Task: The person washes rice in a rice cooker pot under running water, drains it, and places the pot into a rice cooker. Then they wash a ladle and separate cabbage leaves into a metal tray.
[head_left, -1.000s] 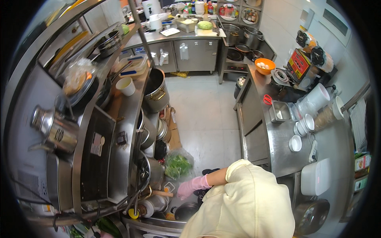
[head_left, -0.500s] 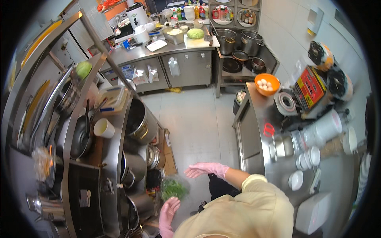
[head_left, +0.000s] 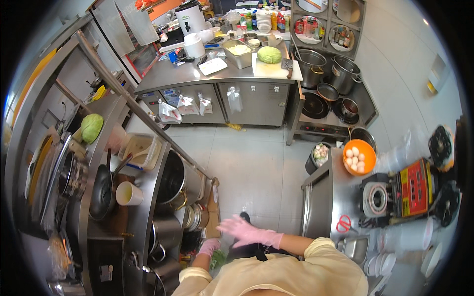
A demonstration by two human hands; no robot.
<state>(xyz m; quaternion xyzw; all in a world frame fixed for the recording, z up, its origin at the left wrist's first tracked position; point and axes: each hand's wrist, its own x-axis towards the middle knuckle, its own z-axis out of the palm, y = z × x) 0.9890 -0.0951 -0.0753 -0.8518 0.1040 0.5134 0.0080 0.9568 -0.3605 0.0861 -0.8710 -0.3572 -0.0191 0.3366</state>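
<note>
Reaching low with our left hand (head_left: 209,246) in a pink glove, fingers closed on green leaves (head_left: 217,258) at bottom middle, likely to lift them | right hand (head_left: 243,232) spread open, empty, above floor | steel shelf (head_left: 148,217) left holds pots.

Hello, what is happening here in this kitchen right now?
A person in a pale yellow top and pink gloves stands between two steel counters in a kitchen. The left hand reaches down toward some leafy greens low by the left shelf of pots; whether it grips them cannot be told. The right hand is open and empty, held out over the floor. On the right counter sits an orange bowl of eggs.
</note>
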